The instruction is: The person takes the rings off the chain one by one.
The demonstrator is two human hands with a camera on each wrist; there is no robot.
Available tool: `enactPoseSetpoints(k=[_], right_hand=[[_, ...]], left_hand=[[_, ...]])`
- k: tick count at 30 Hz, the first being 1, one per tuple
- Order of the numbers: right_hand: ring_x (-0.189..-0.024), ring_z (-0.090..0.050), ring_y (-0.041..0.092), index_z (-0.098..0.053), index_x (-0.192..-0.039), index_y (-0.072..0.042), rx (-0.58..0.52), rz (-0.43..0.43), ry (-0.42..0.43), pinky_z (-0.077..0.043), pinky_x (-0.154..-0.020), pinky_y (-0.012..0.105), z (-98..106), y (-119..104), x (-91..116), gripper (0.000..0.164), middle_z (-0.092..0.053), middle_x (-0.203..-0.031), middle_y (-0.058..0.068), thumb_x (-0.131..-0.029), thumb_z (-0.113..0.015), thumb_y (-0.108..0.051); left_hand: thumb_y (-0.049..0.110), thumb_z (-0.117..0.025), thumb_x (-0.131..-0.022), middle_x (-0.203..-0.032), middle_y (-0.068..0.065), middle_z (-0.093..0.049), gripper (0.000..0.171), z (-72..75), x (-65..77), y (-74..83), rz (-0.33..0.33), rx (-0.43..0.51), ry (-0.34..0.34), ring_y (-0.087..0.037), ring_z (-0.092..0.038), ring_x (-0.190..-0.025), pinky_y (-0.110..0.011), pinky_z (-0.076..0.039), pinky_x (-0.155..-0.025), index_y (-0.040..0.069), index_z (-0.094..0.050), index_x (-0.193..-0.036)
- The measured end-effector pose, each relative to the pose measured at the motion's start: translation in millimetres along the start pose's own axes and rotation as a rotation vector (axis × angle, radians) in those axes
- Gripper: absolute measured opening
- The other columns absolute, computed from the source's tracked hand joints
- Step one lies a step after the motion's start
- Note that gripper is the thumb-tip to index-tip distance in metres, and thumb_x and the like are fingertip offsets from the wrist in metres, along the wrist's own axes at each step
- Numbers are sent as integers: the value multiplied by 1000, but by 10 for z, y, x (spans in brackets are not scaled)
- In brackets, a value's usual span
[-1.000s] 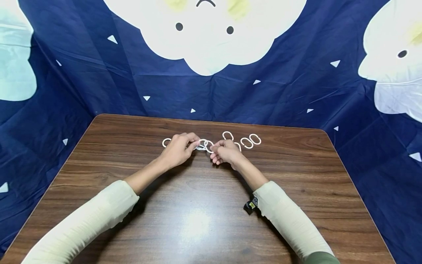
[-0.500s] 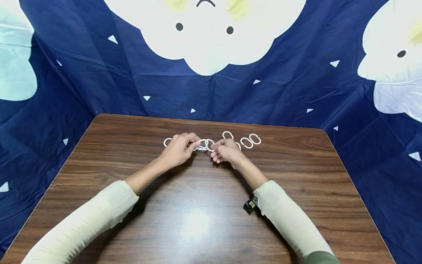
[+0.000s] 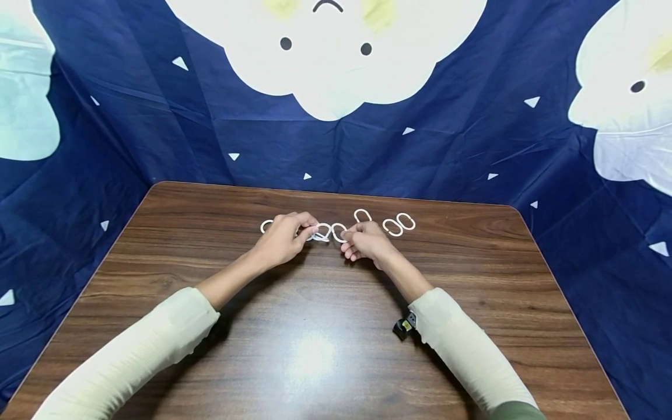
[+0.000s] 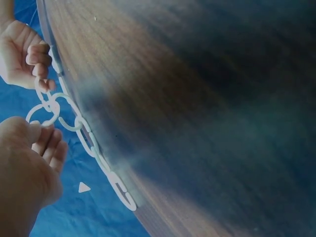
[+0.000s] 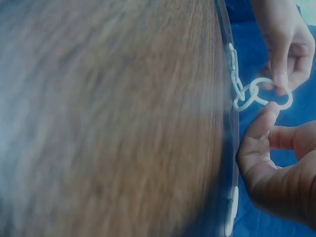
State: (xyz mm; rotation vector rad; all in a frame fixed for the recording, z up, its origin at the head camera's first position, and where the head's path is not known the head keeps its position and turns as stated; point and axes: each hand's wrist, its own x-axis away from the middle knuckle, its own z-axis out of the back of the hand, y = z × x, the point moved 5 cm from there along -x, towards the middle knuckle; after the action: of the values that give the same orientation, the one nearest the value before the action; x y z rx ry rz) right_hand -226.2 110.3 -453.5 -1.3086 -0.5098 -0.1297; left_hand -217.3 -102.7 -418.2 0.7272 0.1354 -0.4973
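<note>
My left hand (image 3: 286, 239) pinches a white oval plastic link (image 3: 323, 225) between thumb and fingers. This link joins a chain of white links (image 4: 101, 160), best seen in the left wrist view, trailing along the table's far side. In the head view the hand covers much of that chain, and one end link (image 3: 263, 226) shows left of it. Opposite, my right hand (image 3: 367, 242) pinches another white oval link (image 3: 333, 234) by its right side. The two held links sit side by side in the head view with a narrow gap; they overlap in the left wrist view.
Right of the hands, three loose white links lie on the wooden table (image 3: 315, 326): one link (image 3: 356, 216) just behind the right hand, then a second link (image 3: 395, 234) and a third link (image 3: 413, 222) close together. A blue cloud-printed cloth (image 3: 336, 151) stands behind the table.
The right hand has shifted slightly right with its link, which overlapped the left hand's link before and now appears apart from it in the head view. The left hand has stayed nearly still.
</note>
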Motion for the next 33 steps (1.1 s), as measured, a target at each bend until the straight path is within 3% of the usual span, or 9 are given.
enactPoseSetpoints(k=[11, 17, 26, 32, 33], right_hand=[[-58, -63, 7, -65, -125, 7, 5, -20, -9, -55, -57, 21, 182, 62, 58, 23, -70, -73, -1, -114, -64, -13], [-59, -63, 6, -67, -119, 5, 24, -15, -14, -55, -57, 20, 261, 83, 104, 22, -70, -73, -1, -113, -67, -16], [-57, -64, 7, -65, -102, -4, 15, -17, -24, -55, -55, 21, 370, 156, 122, 14, -71, -70, -1, -110, -70, -14], [-57, -65, 7, -69, -102, 0, 37, -36, -32, -56, -55, 20, 444, 179, 140, 17, -73, -70, 0, -110, -71, -14], [-57, -65, 6, -70, -103, 1, 44, -39, -35, -56, -55, 20, 453, 181, 141, 17, -73, -71, 0, -110, -71, -14]], left_hand=[[15, -80, -106, -102, -4, -83, 8, -22, -4, 2, -42, -5, -22, -21, -72, -94, -46, -59, -85, 10, -84, -111], [14, -82, -104, -107, -6, -86, 10, -35, 13, 36, -115, -44, -43, -27, -77, -102, -51, -63, -92, 8, -84, -111], [13, -83, -103, -106, -7, -84, 10, -86, 41, 56, -199, -115, -80, -27, -75, -102, -47, -63, -91, 7, -85, -111], [11, -84, -100, -102, -6, -82, 10, -108, 65, 47, -247, -99, -100, -28, -74, -100, -49, -63, -88, 7, -86, -109], [15, -83, -102, -103, -4, -82, 10, -150, 59, -30, -270, -81, -101, -25, -73, -101, -46, -63, -89, 9, -86, -109]])
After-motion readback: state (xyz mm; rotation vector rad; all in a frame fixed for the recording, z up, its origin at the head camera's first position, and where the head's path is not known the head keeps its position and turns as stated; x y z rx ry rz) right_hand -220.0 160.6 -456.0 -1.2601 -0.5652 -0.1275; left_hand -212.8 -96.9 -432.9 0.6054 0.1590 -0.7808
